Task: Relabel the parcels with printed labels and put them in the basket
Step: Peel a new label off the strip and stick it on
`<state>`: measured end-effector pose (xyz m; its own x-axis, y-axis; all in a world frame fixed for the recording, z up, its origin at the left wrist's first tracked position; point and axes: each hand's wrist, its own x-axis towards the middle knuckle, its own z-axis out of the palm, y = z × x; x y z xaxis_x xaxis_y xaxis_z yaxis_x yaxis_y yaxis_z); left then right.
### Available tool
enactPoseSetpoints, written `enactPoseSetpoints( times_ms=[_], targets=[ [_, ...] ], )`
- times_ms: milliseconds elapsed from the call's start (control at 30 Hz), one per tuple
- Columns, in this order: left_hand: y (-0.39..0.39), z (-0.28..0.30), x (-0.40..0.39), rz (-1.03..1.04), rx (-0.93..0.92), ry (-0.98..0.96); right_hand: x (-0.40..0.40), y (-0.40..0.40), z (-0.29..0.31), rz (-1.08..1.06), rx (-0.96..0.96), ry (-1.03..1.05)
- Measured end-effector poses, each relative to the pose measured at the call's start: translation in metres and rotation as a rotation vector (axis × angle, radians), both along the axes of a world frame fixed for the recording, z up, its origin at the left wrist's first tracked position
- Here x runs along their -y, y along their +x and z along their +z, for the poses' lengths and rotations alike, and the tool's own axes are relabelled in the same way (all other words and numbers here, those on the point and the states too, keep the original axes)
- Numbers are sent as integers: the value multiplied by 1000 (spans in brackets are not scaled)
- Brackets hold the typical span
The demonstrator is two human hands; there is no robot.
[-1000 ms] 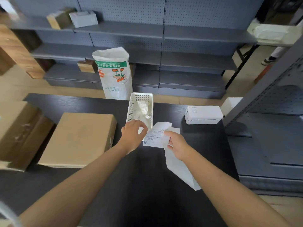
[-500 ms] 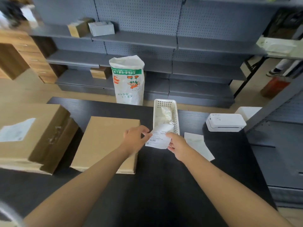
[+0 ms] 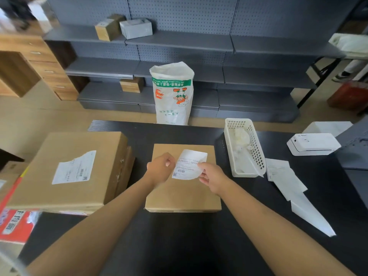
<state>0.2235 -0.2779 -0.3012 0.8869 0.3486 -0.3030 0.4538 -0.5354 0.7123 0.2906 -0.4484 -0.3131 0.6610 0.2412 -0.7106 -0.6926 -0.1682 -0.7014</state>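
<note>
A white printed label (image 3: pixel 189 163) with a barcode hangs just above the top of a flat brown parcel (image 3: pixel 183 192) in the middle of the black table (image 3: pixel 179 246). My left hand (image 3: pixel 160 169) pinches the label's left edge. My right hand (image 3: pixel 212 177) pinches its right edge from below. A larger brown parcel (image 3: pixel 69 172) with a white label stuck on it lies to the left. The white slotted basket (image 3: pixel 253 156) stands right of the flat parcel and holds crumpled white scraps.
A white label printer (image 3: pixel 313 144) sits at the table's far right. Strips of white backing paper (image 3: pixel 294 192) lie in front of it. A red and white package (image 3: pixel 14 226) lies at the near left. A printed white sack (image 3: pixel 172 94) and grey shelves (image 3: pixel 179 42) stand behind the table.
Both hands have carried the label leftward from in front of the basket to over the flat brown parcel. The view has swung left, bringing the larger labelled parcel fully into sight.
</note>
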Motion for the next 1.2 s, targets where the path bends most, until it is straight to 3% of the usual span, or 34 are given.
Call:
enactPoseSetpoints(
  times_ms=[233,367,533,1033,1200],
  targets=[
    [-1,-17,-8,126,14,-66,-7,10,-10,137,-2,-49],
    [-2,-28,-11,143,11,-79,-8,11,-18,240,91,-160],
    [1,-40,-11,28,-46,56,-16,7,-28,437,497,-576],
    [6,-59,-13,-373,19,629,-23,4,-47,436,719,-718],
    [2,-59,-15,-465,24,792,-18,3,-39,603,1095,-1048]
  ],
)
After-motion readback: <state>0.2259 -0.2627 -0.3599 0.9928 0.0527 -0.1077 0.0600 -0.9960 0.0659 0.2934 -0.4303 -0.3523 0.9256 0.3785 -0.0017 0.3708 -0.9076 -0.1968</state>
